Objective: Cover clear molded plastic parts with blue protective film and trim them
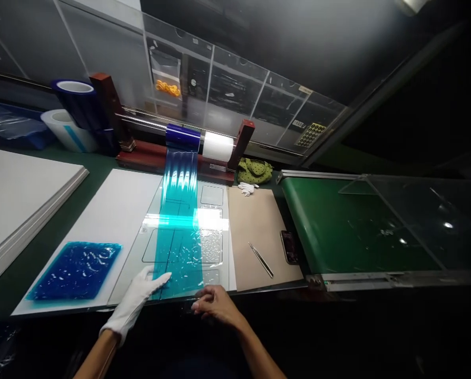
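Note:
A strip of blue protective film [176, 239] runs from a roll of blue film [183, 138] toward me. It lies over a clear sheet with black outlined shapes [148, 247], and small bubbles show along its right side. My left hand [138, 292], in a white glove, rests on the strip's front left edge, thumb stretched out and fingers apart. At the strip's front right corner, by the table edge, is my bare right hand [215, 305]. Its fingers are curled and pinched together; what is between them is too small to tell.
Left lies a stack of cut blue film [75, 271] on white board. On the right, tweezers [261, 260] and a phone [288, 247] lie on brown board [243, 210], beside a green conveyor belt [318, 226]. A wooden roll stand [140, 152] and a green pouch [255, 171] stand behind.

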Demonstrator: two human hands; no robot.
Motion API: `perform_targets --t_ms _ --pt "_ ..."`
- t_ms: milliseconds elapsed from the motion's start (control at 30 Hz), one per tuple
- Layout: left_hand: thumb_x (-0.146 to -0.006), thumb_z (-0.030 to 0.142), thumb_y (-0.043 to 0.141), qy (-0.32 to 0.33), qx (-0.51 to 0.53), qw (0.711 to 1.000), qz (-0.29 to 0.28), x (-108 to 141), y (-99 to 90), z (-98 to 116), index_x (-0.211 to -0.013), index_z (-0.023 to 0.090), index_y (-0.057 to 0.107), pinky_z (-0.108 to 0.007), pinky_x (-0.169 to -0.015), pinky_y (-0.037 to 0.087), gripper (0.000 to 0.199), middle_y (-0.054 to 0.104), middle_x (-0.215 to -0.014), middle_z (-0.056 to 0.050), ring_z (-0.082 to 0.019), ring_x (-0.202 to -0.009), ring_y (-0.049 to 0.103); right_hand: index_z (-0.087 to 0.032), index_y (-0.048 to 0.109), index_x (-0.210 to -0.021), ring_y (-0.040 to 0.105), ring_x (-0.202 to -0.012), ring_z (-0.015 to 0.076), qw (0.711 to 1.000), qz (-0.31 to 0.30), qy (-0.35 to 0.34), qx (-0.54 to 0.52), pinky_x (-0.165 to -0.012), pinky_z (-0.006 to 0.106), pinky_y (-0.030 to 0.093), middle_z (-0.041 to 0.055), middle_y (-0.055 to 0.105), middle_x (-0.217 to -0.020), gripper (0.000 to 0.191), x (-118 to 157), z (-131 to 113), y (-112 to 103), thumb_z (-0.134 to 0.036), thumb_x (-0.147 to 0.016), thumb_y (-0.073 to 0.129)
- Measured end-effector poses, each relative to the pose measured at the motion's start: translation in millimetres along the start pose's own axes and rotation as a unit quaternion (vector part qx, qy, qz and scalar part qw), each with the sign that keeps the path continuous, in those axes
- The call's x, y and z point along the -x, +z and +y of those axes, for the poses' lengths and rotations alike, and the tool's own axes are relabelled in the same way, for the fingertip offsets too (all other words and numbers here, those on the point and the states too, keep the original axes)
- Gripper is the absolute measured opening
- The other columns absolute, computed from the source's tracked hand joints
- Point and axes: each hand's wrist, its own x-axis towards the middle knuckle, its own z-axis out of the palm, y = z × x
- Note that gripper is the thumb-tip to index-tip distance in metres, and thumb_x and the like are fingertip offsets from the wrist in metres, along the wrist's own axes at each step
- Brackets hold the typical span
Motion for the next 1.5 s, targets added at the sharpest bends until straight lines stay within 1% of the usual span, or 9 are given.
perform_targets --t_ms 167,300,467,633,767,900,1067,1200,1500 --pt "-0.062 0.059 0.069 -0.047 0.008 0.999 0.009 39 20.3 -28 -0.110 0.016 0.053 -0.038 -0.088 0.049 0.066 0.067 -0.108 -0.013 -0.030 -0.105 0.062 -0.013 0.065 -0.073 0.060 -0.054 0.0116 0.994 -0.052 0.043 0.087 -0.052 0.023 0.046 0.0017 0.067 -0.065 0.034 33 11 -29 -0.041 -0.058 0.076" --pt "-0.064 0.058 0.069 -0.067 0.053 0.995 -0.047 56 26.6 -58 -0.101 0.017 0.055 -0.036 -0.084 0.051 0.057 0.072 -0.086 -0.007 -0.025 -0.086 0.068 -0.015 0.067 -0.077 0.061 -0.055 0.0128 0.984 0.007 0.045 0.171 -0.054 0.023 0.046 0.0013 0.067 -0.065 0.022 49 25 -59 -0.031 -0.063 0.072" --pt "-0.061 0.059 0.071 -0.103 0.031 0.994 0.020 70 11.7 -90 -0.098 0.020 0.054 -0.042 -0.087 0.051 0.056 0.071 -0.079 -0.005 -0.029 -0.085 0.068 -0.016 0.068 -0.087 0.065 -0.067 0.0159 0.959 0.114 -0.028 0.256 -0.061 0.025 0.049 0.0027 0.070 -0.072 0.021 49 27 -99 -0.028 -0.071 0.064" --pt "-0.060 0.059 0.071 -0.086 0.014 0.985 0.148 75 -3.0 -88 -0.107 0.016 0.055 -0.044 -0.096 0.044 0.066 0.067 -0.106 -0.012 -0.032 -0.109 0.059 -0.015 0.063 -0.102 0.066 -0.088 0.0199 0.912 0.207 -0.105 0.338 -0.080 0.032 0.051 0.0079 0.070 -0.094 0.031 26 16 -140 -0.032 -0.078 0.054" --pt "-0.053 0.057 0.074 -0.056 0.035 0.981 0.182 61 -5.7 -88 -0.095 0.012 0.061 -0.038 -0.088 0.049 0.063 0.069 -0.096 -0.012 -0.031 -0.100 0.062 -0.013 0.057 -0.114 0.057 -0.109 0.0259 0.870 0.270 -0.112 0.398 -0.093 0.039 0.043 0.0149 0.060 -0.117 0.040 -1 9 -165 -0.033 -0.081 0.046" --pt "-0.050 0.056 0.076 -0.046 0.060 0.979 0.189 52 -7.9 -98 -0.084 0.012 0.064 -0.035 -0.082 0.050 0.057 0.070 -0.087 -0.010 -0.030 -0.094 0.064 -0.011 0.055 -0.117 0.052 -0.114 0.0299 0.825 0.314 -0.097 0.460 -0.097 0.041 0.039 0.0178 0.055 -0.121 0.044 -18 7 -177 -0.034 -0.081 0.045" --pt "-0.054 0.055 0.076 -0.049 0.091 0.975 0.195 52 -13.9 -106 -0.095 0.011 0.063 -0.036 -0.093 0.045 0.062 0.064 -0.113 -0.018 -0.030 -0.108 0.059 -0.012 0.053 -0.121 0.051 -0.112 0.0336 0.779 0.352 -0.056 0.517 -0.090 0.044 0.041 0.0205 0.054 -0.117 0.046 -27 14 -185 -0.037 -0.083 0.046" --pt "-0.055 0.056 0.075 -0.047 0.110 0.975 0.188 52 -20.6 -107 -0.094 0.011 0.063 -0.035 -0.092 0.046 0.061 0.066 -0.110 -0.016 -0.029 -0.106 0.060 -0.012 0.055 -0.115 0.050 -0.110 0.0353 0.753 0.366 -0.042 0.546 -0.084 0.044 0.042 0.0221 0.053 -0.113 0.041 -31 15 -191 -0.038 -0.085 0.046" --pt "-0.065 0.065 0.063 -0.068 0.144 0.979 0.125 53 -26.2 -118 -0.101 0.014 0.063 -0.040 -0.093 0.046 0.062 0.069 -0.104 -0.013 -0.027 -0.102 0.063 -0.016 0.054 -0.096 0.060 -0.080 0.0281 0.768 0.359 -0.044 0.529 -0.068 0.036 0.042 0.0124 0.063 -0.085 0.025 -34 4 -200 -0.034 -0.086 0.040"
